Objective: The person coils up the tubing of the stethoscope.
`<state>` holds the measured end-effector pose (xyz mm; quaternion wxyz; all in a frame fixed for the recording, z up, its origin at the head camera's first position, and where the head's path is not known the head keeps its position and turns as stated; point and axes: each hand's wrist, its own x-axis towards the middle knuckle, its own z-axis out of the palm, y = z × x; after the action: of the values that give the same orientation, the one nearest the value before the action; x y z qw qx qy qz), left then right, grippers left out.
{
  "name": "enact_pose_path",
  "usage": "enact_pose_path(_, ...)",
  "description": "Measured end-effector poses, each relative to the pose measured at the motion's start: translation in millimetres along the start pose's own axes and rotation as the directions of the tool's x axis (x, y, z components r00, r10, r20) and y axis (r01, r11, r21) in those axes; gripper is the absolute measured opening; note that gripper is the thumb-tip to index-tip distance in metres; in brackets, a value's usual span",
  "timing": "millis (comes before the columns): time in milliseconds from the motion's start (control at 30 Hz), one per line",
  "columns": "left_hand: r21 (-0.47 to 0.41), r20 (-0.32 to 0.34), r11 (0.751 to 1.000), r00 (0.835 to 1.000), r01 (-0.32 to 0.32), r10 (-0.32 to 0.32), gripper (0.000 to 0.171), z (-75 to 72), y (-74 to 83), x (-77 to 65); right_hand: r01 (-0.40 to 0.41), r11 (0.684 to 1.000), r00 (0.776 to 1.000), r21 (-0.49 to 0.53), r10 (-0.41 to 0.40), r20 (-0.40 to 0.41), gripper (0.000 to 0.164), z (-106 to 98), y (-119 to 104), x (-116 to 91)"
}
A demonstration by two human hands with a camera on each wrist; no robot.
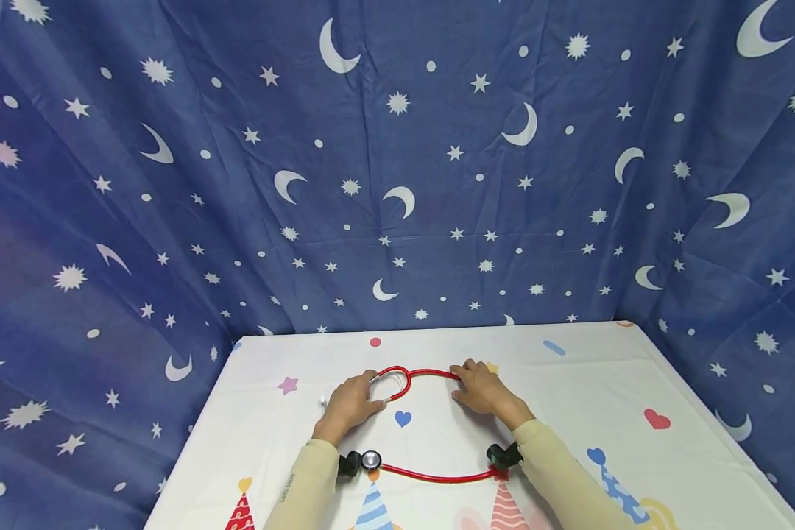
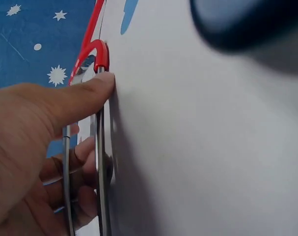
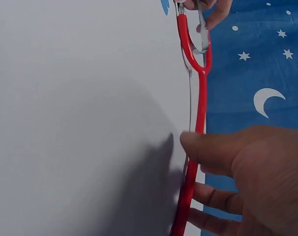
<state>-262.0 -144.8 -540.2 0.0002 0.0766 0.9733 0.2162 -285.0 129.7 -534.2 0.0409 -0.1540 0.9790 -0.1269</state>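
Stethoscope (image 1: 430, 372): lay partly around the worktop's (image 1: 603, 383) blue heart (image 1: 403, 418).
Left hand (image 1: 351, 403): fingers half-curled, gripped 2 metal tubes (image 2: 101, 147) left of heart.
Right hand (image 1: 482, 390): fingers loosely curled round red tube (image 3: 202, 103), right of heart.

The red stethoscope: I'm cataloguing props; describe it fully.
The stethoscope has rubbery-looking red tubing, a Y-fork, silvery metal-looking ear tubes and a dark-rimmed round chestpiece. It doubles back over the white table, chestpiece at the near side; the right arm hides the bend. The left hand holds the ear tubes; the right hand touches the tubing.
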Motion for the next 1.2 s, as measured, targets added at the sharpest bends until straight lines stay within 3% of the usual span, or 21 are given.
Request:
enact_pose_path(233, -0.011, -0.006, 0.999, 0.999, -0.047, 0.047, 0.061, -1.1, -0.7, 0.6, 0.085, 0.996, 0.991, 0.010, -0.084, -0.101, 0.027, 2.0, 3.3, -0.7)
enact_pose_path(433, -0.019, 0.042, 0.999, 0.998, -0.046, 0.047, 0.066, -2.8, -0.3, 1.6, 0.149, 0.988, 0.965, 0.050, -0.134, -0.226, 0.010, -0.7, 5.4, -1.7)
enact_pose_path(567, -0.076, 0.095, 0.995, 0.993, -0.069, 0.076, 0.072, -3.9, -0.3, -0.9, 0.155, 0.986, 0.955, 0.061, -0.134, -0.266, 0.008, -3.9, 6.6, -3.0)
enact_pose_path(700, -0.123, 0.102, 0.987, 0.988, -0.103, 0.116, 0.079, -8.2, 1.2, -4.3, 0.150, 0.985, 0.954, 0.089, -0.121, -0.276, 0.009, -9.3, 7.9, -5.6)
enact_pose_path(933, -0.179, 0.098, 0.977, 0.986, -0.113, 0.132, 0.069, -19.4, 7.5, -10.6, 0.161, 0.982, 0.945, 0.102, -0.123, -0.303, 0.012, -19.1, 9.7, -13.0)
enact_pose_path(1067, -0.218, 0.071, 0.964, 0.982, -0.155, 0.174, 0.065, -28.5, 13.7, -16.8, 0.151, 0.983, 0.940, 0.105, -0.110, -0.322, 0.014, -28.6, 10.2, -23.3)
enact_pose_path(1200, -0.209, 0.016, 0.957, 0.978, -0.200, 0.208, 0.062, -38.7, 21.1, -24.3, 0.184, 0.979, 0.915, 0.089, -0.137, -0.379, 0.015, -41.3, 11.0, -34.1)
